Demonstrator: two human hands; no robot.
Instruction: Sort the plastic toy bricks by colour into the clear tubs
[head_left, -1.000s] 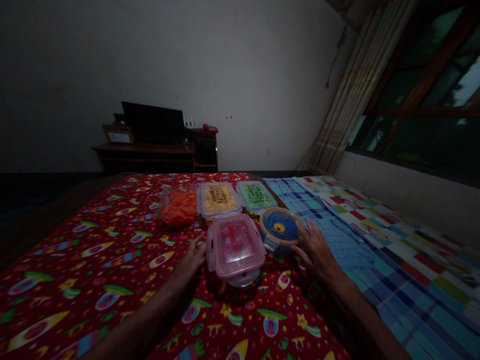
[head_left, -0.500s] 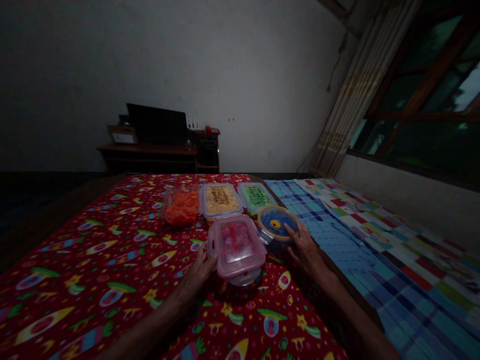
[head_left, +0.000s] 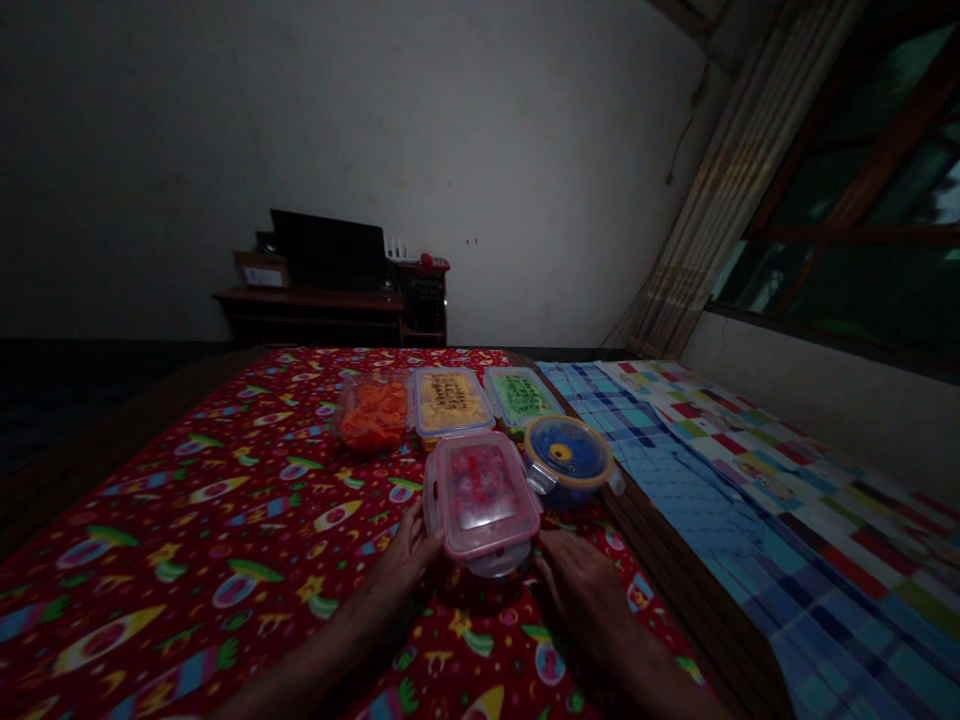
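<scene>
A clear food container with a pink lid [head_left: 487, 490] and pinkish-red contents stands on the red patterned cloth in front of me. Its near flap hangs down, unlatched. My left hand [head_left: 405, 560] grips its left side, thumb at the near corner. At the near right corner my right hand [head_left: 589, 590] has its fingers curled against the container, the fingertips partly in shadow. Right behind it sits a round container with a yellow-rimmed lid [head_left: 570, 455] and blue contents, its side flaps sticking out. No hand touches that one.
Farther back are a clear bag of orange pieces [head_left: 373, 412], a container of yellow pieces [head_left: 452, 400] and one of green pieces [head_left: 521, 397]. A bed with blue plaid bedding [head_left: 675, 460] lies to the right. A monitor [head_left: 330, 250] stands on a desk by the wall.
My right hand has left the round blue container and moved toward me, to the near right corner of the pink-lidded one. My left hand stays at its left side. The view has shifted slightly.
</scene>
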